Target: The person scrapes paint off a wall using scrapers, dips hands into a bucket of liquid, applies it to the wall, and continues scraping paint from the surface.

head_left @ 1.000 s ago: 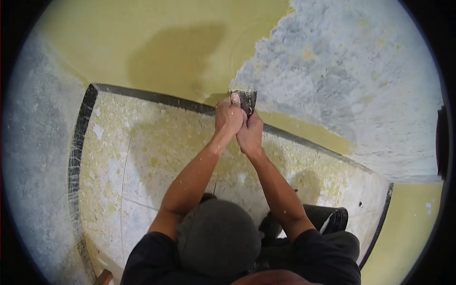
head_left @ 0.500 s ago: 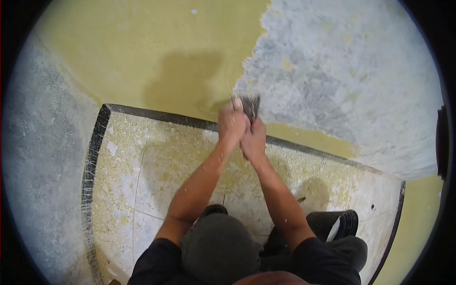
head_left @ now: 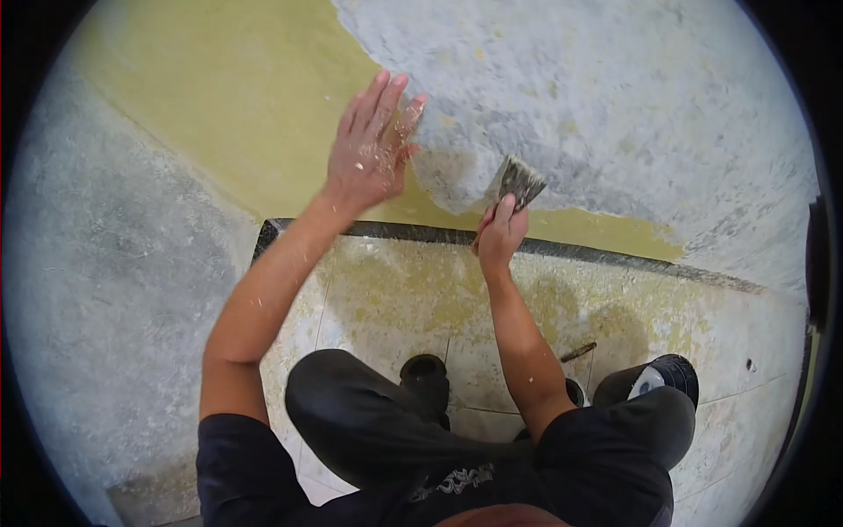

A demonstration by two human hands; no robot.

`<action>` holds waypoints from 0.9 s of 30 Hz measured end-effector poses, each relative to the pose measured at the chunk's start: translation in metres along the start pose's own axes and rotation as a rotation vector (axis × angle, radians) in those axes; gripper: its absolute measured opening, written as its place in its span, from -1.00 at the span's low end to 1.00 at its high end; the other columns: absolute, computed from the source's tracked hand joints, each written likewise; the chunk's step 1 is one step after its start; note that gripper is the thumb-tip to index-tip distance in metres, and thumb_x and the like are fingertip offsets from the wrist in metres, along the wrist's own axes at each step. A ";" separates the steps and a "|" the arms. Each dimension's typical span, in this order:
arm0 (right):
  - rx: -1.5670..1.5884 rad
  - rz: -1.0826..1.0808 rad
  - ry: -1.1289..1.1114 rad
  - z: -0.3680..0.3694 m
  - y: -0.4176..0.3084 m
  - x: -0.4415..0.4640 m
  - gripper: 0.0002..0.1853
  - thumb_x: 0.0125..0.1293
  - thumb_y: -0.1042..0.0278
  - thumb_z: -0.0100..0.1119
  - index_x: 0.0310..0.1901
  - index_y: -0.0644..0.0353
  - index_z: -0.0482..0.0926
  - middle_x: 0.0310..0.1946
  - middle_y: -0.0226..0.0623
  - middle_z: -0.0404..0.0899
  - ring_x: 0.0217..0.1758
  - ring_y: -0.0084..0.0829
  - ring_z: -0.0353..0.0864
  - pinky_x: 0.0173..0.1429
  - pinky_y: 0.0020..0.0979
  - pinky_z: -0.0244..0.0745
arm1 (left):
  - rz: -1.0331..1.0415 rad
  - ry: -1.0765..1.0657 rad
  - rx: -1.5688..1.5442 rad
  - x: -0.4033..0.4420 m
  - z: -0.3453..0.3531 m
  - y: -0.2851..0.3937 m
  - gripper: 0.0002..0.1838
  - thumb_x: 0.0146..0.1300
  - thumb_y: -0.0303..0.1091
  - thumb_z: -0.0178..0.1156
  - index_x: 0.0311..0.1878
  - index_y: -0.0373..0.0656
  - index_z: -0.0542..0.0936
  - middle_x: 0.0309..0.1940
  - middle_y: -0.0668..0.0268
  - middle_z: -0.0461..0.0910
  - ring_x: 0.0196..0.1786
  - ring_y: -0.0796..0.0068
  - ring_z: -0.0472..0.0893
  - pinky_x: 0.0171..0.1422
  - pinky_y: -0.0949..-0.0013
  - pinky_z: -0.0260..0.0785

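My right hand [head_left: 500, 235] is closed around the handle of a scraper [head_left: 522, 183]. Its wide, dusty blade points up, in front of the bare grey patch [head_left: 606, 132] of the wall. Farther left, my left hand [head_left: 371, 149] is raised with its fingers stretched out and holds nothing. Pale flakes cling to its back. Behind it runs the ragged border between the yellow paint [head_left: 219, 97] and the stripped surface. Whether the left fingers touch the wall, I cannot tell.
A dark skirting strip [head_left: 580, 252] runs along the foot of the wall. Yellow paint flakes [head_left: 413, 281] litter the tiled floor [head_left: 711, 417]. A small stick-like piece [head_left: 578, 352] lies near my foot [head_left: 672, 378]. At the left stands a grey wall [head_left: 114, 263].
Both hands were together at the scraper. My left hand has let go and moved up and left, opening out. The scraper stays in my right hand, now farther right; the view has shifted.
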State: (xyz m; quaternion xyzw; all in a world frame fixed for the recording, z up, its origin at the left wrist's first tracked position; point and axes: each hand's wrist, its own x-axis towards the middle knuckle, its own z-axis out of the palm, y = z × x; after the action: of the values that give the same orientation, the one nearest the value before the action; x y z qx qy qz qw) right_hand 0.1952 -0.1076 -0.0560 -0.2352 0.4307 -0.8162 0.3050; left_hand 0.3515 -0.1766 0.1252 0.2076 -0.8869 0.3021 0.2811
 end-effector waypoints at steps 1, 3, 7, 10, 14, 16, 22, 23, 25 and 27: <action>0.065 -0.031 0.081 0.000 -0.004 0.009 -0.68 0.45 0.12 -0.13 -0.40 0.15 0.32 -0.70 -0.46 0.30 -0.74 -0.62 0.26 -0.62 -0.56 0.24 | 0.003 -0.012 0.004 0.009 0.004 -0.001 -0.37 0.26 -0.06 0.05 0.37 -0.06 0.24 0.42 0.03 0.04 0.45 -0.04 0.03 0.42 -0.01 -0.05; 0.103 -0.060 0.096 -0.004 -0.013 0.020 -0.70 0.44 0.14 -0.12 -0.39 0.16 0.32 -0.67 -0.44 0.32 -0.72 -0.63 0.27 -0.61 -0.56 0.25 | 0.057 0.086 0.058 0.024 0.013 0.001 -0.39 0.30 -0.08 -0.03 0.40 0.01 0.19 0.42 0.15 0.07 0.47 0.03 0.02 0.46 -0.04 -0.16; 0.223 -0.096 0.131 -0.001 -0.040 0.028 -0.78 0.44 0.19 -0.09 -0.28 0.17 0.31 -0.61 -0.42 0.35 -0.69 -0.64 0.28 -0.61 -0.57 0.26 | -0.083 0.090 0.012 0.032 0.090 0.028 -0.32 0.25 0.03 0.03 0.39 -0.05 0.21 0.44 0.01 -0.02 0.49 -0.01 -0.07 0.48 -0.08 -0.28; 0.266 -0.131 0.155 -0.001 -0.056 0.030 -0.81 0.44 0.21 -0.09 -0.21 0.16 0.29 -0.61 -0.41 0.34 -0.69 -0.65 0.27 -0.62 -0.57 0.26 | -0.026 0.166 0.092 -0.013 0.169 0.067 -0.30 0.20 -0.04 0.08 0.40 -0.03 0.20 0.44 0.04 -0.04 0.51 0.07 -0.12 0.48 -0.07 -0.30; 0.286 -0.239 0.178 -0.003 -0.073 0.027 -0.83 0.43 0.25 -0.06 -0.20 0.16 0.29 -0.61 -0.40 0.36 -0.69 -0.64 0.28 -0.62 -0.59 0.25 | 0.237 -0.101 -0.080 -0.089 0.213 0.107 -0.42 0.32 -0.19 -0.08 0.42 0.05 0.16 0.50 0.36 -0.13 0.53 0.33 -0.20 0.55 0.13 -0.38; 0.228 -0.295 0.165 -0.007 -0.080 0.025 -0.83 0.42 0.24 -0.04 -0.20 0.16 0.30 -0.60 -0.39 0.38 -0.68 -0.64 0.30 -0.61 -0.60 0.25 | 0.512 -0.637 -0.168 -0.113 0.226 0.114 -0.47 0.37 -0.25 -0.16 0.41 0.10 0.16 0.49 0.44 -0.13 0.53 0.43 -0.23 0.58 0.25 -0.43; -0.435 -0.655 -0.312 -0.017 -0.117 0.035 -0.80 0.37 0.26 0.06 -0.30 0.22 0.46 -0.64 -0.52 0.39 -0.62 -0.69 0.27 -0.57 -0.58 0.19 | 0.848 -0.669 -0.484 -0.128 0.249 0.147 -0.52 0.45 -0.15 -0.27 0.39 0.04 0.19 0.48 0.35 -0.05 0.52 0.33 -0.11 0.57 0.32 -0.26; -0.653 -0.741 -0.454 -0.008 -0.145 0.038 -0.80 0.33 0.29 0.11 -0.36 0.25 0.50 -0.68 -0.43 0.40 -0.66 -0.58 0.29 -0.56 -0.50 0.20 | 0.652 -0.683 -0.745 -0.119 0.249 0.156 -0.53 0.46 -0.11 -0.28 0.39 0.08 0.19 0.47 0.31 -0.02 0.49 0.25 -0.02 0.55 0.26 -0.18; -1.028 -0.812 -0.767 -0.019 -0.173 0.057 -0.82 0.27 0.25 0.14 -0.32 0.20 0.51 -0.65 -0.09 0.40 -0.63 -0.09 0.38 -0.52 -0.29 0.31 | 0.661 -0.534 -0.804 -0.090 0.265 0.186 -0.49 0.39 -0.13 -0.13 0.39 0.14 0.20 0.43 0.27 0.09 0.47 0.23 0.06 0.53 0.21 -0.11; -1.394 -0.729 -1.030 -0.044 -0.210 0.060 -0.77 0.27 0.18 0.12 -0.29 0.18 0.53 -0.64 -0.07 0.46 -0.55 0.00 0.46 -0.44 -0.15 0.36 | 0.855 -0.172 -0.765 -0.030 0.234 0.205 -0.44 0.27 -0.19 0.00 0.37 0.11 0.25 0.39 0.30 0.20 0.38 0.26 0.24 0.45 0.17 0.06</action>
State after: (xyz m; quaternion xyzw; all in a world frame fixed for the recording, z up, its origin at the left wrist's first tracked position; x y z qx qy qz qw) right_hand 0.0623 -0.0316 0.1061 -0.8172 0.5340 -0.2150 -0.0261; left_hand 0.1766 -0.1735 -0.1338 -0.2618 -0.9577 0.0290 0.1161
